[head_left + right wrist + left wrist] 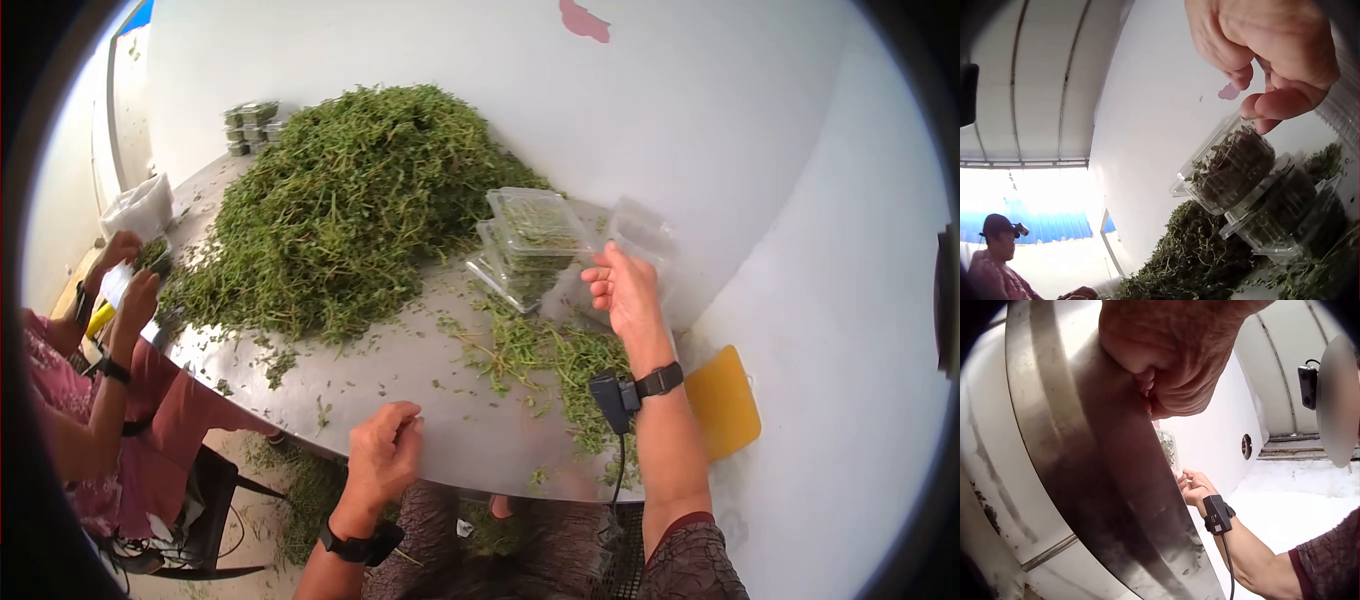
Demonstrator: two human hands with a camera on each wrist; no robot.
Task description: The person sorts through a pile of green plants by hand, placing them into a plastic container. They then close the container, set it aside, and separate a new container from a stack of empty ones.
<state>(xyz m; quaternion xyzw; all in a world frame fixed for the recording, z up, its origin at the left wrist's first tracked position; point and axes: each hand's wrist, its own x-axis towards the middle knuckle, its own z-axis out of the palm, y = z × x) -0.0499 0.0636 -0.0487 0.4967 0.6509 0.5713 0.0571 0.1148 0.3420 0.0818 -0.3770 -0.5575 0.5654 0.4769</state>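
My right hand (632, 295) is at the near right corner of a clear lidded container (540, 222) filled with green sprigs, on top of a small stack. In the right wrist view, the thumb and forefinger of that hand (1266, 69) pinch the edge of the top container (1232, 165); other filled containers (1279, 206) lie beneath it. My left hand (385, 455) hangs idle by the table's front edge, fingers loosely curled and holding nothing. The left wrist view has this hand (1169, 356) close beside the metal table edge (1085, 444).
A large heap of green sprigs (350, 210) covers the table's back. Loose sprigs (590, 375) lie near my right forearm. Empty clear containers (640, 235) stand by the wall, a yellow board (725, 405) at the right. Another person (90, 420) sits at the left, handling greens.
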